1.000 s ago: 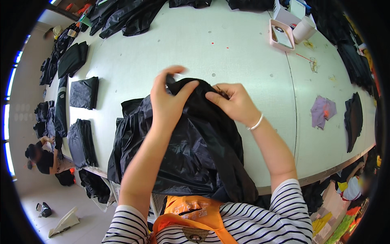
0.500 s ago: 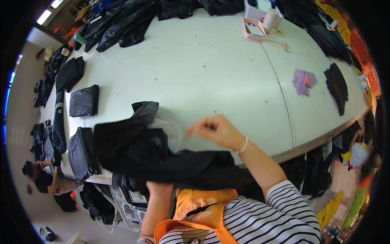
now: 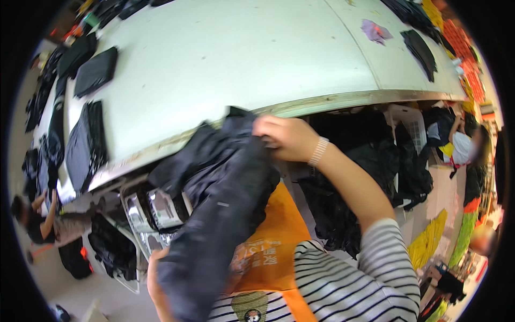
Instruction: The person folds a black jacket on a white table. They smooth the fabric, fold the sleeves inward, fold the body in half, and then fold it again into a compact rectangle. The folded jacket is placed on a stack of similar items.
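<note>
A black garment (image 3: pixel 222 198) hangs slantwise in front of my orange apron, off the near edge of the table. My right hand (image 3: pixel 287 138) is closed on its upper corner, fingers pinching the cloth. At the lower left my left hand (image 3: pixel 156 268) grips the other end; most of its fingers are hidden behind the fabric. Crumpled folds bunch at the top, while the lower length falls smoother, with a small pale mark on it. Its exact kind of clothing I cannot make out.
On the white table (image 3: pixel 225 64), a stack of folded black garments (image 3: pixel 88 145) and a flat black bundle (image 3: pixel 96 72) lie left. A purple cloth (image 3: pixel 375 32) lies far right. Below the edge are black garments (image 3: pixel 354 161) and wrapped packs (image 3: pixel 163 209). A person (image 3: pixel 40 220) works at left.
My right hand, apart from the cloth before, now grips its upper corner. The garment has come off the tabletop toward my body and turned upright. The view has shifted down toward the table edge.
</note>
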A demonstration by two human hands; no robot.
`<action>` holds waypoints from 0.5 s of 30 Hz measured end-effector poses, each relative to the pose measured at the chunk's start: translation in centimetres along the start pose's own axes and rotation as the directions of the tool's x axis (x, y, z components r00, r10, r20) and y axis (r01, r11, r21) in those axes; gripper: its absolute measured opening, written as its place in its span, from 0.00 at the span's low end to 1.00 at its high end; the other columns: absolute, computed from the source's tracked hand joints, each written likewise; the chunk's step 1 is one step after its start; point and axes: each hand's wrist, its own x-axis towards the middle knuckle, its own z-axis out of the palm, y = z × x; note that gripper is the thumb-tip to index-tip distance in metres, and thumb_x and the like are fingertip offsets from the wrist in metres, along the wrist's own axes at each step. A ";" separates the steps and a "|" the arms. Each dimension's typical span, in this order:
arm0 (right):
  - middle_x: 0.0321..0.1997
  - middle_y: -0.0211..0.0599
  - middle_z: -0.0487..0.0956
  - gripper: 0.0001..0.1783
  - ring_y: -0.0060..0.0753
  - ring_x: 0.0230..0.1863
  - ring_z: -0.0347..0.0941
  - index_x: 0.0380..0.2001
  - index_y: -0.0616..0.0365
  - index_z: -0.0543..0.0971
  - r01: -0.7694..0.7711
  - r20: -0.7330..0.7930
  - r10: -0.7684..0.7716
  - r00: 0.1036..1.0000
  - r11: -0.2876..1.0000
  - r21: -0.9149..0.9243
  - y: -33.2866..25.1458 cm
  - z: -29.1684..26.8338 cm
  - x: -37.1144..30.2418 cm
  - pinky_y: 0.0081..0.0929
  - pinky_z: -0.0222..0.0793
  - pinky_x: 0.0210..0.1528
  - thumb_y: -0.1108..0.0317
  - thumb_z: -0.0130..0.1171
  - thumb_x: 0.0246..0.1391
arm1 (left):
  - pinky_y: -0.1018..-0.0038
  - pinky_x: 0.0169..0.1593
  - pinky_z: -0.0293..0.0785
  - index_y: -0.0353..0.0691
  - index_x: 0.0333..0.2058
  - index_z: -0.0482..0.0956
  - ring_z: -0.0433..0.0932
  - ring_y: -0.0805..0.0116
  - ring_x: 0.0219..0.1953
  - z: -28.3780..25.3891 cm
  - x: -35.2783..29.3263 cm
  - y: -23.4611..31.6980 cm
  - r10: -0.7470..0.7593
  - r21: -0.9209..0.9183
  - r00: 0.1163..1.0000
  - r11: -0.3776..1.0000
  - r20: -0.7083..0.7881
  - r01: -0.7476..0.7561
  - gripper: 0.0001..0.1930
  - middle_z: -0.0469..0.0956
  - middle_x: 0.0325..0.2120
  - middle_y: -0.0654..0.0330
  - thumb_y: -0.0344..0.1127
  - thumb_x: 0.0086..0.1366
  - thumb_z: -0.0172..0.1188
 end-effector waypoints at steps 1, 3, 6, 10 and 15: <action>0.41 0.35 0.76 0.23 0.42 0.36 0.76 0.37 0.54 0.72 -0.004 -0.046 0.000 0.999 0.996 -0.086 -1.5 -0.8 -3.3 0.30 0.75 0.34 0.80 0.61 0.31 | 0.68 0.40 0.75 0.32 0.42 0.75 0.80 0.57 0.34 0.8 -1.0 0.2 -0.119 0.182 0.992 0.977 0.052 0.108 0.26 0.80 0.31 0.50 0.49 0.53 0.63; 0.40 0.35 0.76 0.25 0.44 0.41 0.75 0.36 0.54 0.72 -0.096 -0.110 0.074 0.991 0.974 -0.206 -4.0 -2.2 -8.2 0.31 0.74 0.39 0.82 0.61 0.28 | 0.67 0.35 0.74 0.32 0.41 0.74 0.80 0.54 0.30 3.6 -0.9 1.0 -0.241 0.591 0.970 0.786 0.025 0.180 0.29 0.79 0.26 0.50 0.48 0.47 0.67; 0.39 0.37 0.76 0.24 0.44 0.44 0.74 0.35 0.54 0.72 -0.277 -0.241 0.185 0.953 0.856 -0.437 -7.1 -5.0 -13.9 0.33 0.73 0.44 0.85 0.60 0.30 | 0.66 0.29 0.72 0.33 0.40 0.71 0.77 0.50 0.26 7.5 -0.4 1.3 -0.132 0.891 0.991 0.454 0.036 0.028 0.32 0.75 0.20 0.50 0.44 0.38 0.73; 0.33 0.45 0.77 0.18 0.51 0.37 0.75 0.38 0.57 0.69 -0.363 -0.545 0.133 0.828 0.868 -0.339 -9.7 -10.0 -17.4 0.40 0.71 0.36 0.84 0.53 0.42 | 0.64 0.28 0.72 0.36 0.34 0.67 0.76 0.52 0.23 9.3 -0.4 3.2 0.140 0.923 0.972 0.312 0.189 -0.224 0.33 0.73 0.18 0.52 0.51 0.37 0.74; 0.31 0.55 0.75 0.09 0.61 0.37 0.73 0.39 0.58 0.67 -0.543 -0.563 0.251 0.787 0.714 -0.441 -15.8 -18.8 -14.3 0.45 0.66 0.34 0.70 0.53 0.56 | 0.62 0.30 0.74 0.34 0.30 0.69 0.78 0.50 0.26 10.2 2.2 9.9 0.387 0.995 0.920 0.047 0.065 -0.090 0.30 0.76 0.20 0.49 0.53 0.40 0.73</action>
